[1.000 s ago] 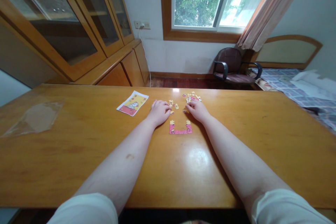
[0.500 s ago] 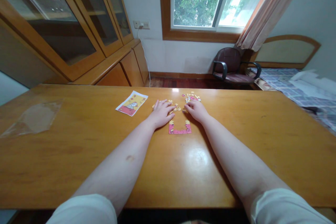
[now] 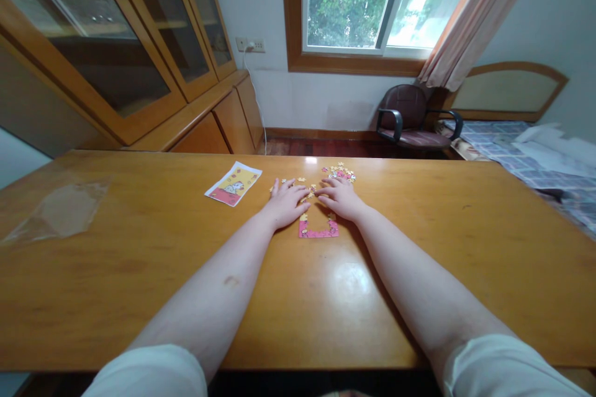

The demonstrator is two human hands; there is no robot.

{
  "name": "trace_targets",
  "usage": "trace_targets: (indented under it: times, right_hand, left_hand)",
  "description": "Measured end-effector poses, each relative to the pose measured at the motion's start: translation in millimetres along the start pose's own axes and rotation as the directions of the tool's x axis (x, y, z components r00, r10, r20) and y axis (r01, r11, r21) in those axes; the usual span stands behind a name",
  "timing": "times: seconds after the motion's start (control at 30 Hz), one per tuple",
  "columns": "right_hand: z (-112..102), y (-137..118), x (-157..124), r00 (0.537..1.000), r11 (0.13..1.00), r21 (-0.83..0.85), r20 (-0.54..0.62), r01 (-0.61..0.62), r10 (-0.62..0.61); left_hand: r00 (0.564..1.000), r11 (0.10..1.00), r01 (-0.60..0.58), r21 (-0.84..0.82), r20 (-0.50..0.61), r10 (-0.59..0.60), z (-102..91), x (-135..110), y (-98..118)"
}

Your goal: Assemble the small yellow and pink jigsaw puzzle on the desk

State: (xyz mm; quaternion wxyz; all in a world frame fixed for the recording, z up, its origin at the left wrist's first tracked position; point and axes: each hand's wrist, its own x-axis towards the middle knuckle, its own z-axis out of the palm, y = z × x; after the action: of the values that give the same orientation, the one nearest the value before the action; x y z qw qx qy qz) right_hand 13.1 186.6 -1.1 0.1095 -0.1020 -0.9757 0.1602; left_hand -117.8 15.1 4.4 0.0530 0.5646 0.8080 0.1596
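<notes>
My left hand [image 3: 286, 203] lies with fingers spread over loose yellow puzzle pieces [image 3: 302, 180] on the table. Opposite it, my right hand [image 3: 341, 198] has its fingers stretched out toward the left, over a few pieces between the hands. Just nearer to me is a joined U-shaped puzzle border [image 3: 319, 233], pink along the bottom with yellow ends at its sides. Beyond my right hand lies a pile of mixed puzzle pieces [image 3: 341, 172]. What lies under the fingers is partly hidden.
A picture card [image 3: 234, 184] with a yellow and pink print lies left of my left hand. A clear plastic bag [image 3: 63, 209] rests at the left of the wooden table [image 3: 288, 304]. Past the table stand a chair [image 3: 410, 118], a bed and a glass-door cabinet.
My right hand has moved left and slightly nearer, its fingers now more stretched out and covering the border's upper right end. My left hand has barely moved.
</notes>
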Motion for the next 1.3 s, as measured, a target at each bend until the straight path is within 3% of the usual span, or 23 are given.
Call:
trace_targets:
  times: [0.33,0.63,0.8,0.93,1.0,1.17,1.3]
  right_hand:
    - [1,-5,1,0.993,0.996,-0.088,0.106,-0.033,0.042]
    - [-5,-15,0,0.988,0.998,0.033,0.146,0.046,-0.050]
    - [-1,-14,2,0.994,1.000,0.026,0.107,0.013,-0.016]
    - [1,-17,3,0.989,0.997,0.057,0.133,0.052,-0.059]
    - [1,-15,3,0.993,0.995,0.076,0.093,0.071,-0.078]
    - [0,2,4,0.995,0.998,0.045,-0.095,-0.035,0.039]
    - [2,10,4,0.988,0.998,0.070,-0.156,-0.004,0.015]
  left_hand:
    - [0.996,0.997,-0.080,0.000,0.026,0.080,-3.0,-1,2]
    - [0.976,0.975,-0.215,-0.048,0.016,0.216,-5.7,-1,8]
    - [0.995,0.999,-0.050,0.002,-0.090,0.050,-0.7,2,5]
    - [0.974,0.992,0.128,0.019,-0.192,-0.122,2.6,5,1]
    - [0.972,0.990,0.138,0.018,-0.195,-0.132,2.5,5,0]
    - [0.998,0.998,-0.059,0.026,-0.036,0.060,0.2,0,7]
    - [0.994,0.993,-0.111,0.039,0.001,0.112,-1.7,-1,11]
